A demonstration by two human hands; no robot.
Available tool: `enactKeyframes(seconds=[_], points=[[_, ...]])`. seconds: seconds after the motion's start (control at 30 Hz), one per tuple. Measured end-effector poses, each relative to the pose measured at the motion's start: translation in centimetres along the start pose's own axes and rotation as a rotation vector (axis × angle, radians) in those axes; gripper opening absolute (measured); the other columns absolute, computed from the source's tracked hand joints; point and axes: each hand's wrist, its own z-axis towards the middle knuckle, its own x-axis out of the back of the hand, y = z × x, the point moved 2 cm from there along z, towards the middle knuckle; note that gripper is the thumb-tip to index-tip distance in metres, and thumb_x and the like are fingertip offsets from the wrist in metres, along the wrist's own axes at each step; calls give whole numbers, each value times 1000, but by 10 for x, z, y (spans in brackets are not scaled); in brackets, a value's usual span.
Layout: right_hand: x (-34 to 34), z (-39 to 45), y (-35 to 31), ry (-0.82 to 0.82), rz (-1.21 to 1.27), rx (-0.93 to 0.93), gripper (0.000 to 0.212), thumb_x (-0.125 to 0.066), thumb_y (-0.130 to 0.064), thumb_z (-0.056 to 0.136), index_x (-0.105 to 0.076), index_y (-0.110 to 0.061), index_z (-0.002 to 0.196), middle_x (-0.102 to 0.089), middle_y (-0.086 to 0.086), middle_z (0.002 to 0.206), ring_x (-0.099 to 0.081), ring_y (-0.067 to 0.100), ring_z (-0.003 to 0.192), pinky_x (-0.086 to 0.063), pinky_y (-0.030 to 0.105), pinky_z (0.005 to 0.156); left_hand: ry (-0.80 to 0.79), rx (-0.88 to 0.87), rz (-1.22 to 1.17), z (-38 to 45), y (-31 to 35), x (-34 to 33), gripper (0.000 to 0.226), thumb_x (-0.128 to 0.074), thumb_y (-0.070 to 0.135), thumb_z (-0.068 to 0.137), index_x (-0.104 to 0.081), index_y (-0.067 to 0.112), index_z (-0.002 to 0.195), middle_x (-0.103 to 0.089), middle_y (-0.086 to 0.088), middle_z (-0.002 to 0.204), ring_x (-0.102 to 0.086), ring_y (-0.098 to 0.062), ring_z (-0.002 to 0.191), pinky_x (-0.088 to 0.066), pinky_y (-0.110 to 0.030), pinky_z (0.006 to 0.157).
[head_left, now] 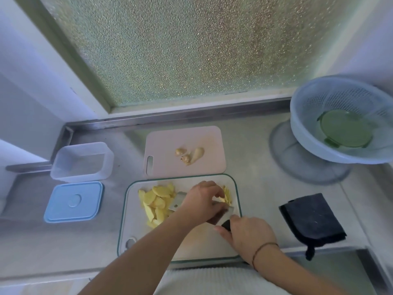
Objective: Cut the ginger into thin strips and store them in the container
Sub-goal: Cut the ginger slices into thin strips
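Right hand (246, 235) gripping black knife handle (226, 225), left hand (202, 201) pinching pale ginger strips (227, 195) near board's far right corner; flat slices (156, 201) piled left, bare near edge.

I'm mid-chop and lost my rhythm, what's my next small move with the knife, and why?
Probably another thin cut: the right hand grips the knife beside the slices that the left hand pins, few strips are cut, and a slice pile waits.
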Motion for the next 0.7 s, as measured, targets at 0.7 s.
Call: enactKeyframes(seconds=[0.7], points=[[1,6,7,-49,57,-26,119,39,-75,43,-52,-26,101,-68,-4,94,-66,16,83,-40,30,62,-35,19,-149,-7,-2,24,25,-57,19,100,-68,15,122,-68,2,126,-62,-17,115,-46,-22,98]])
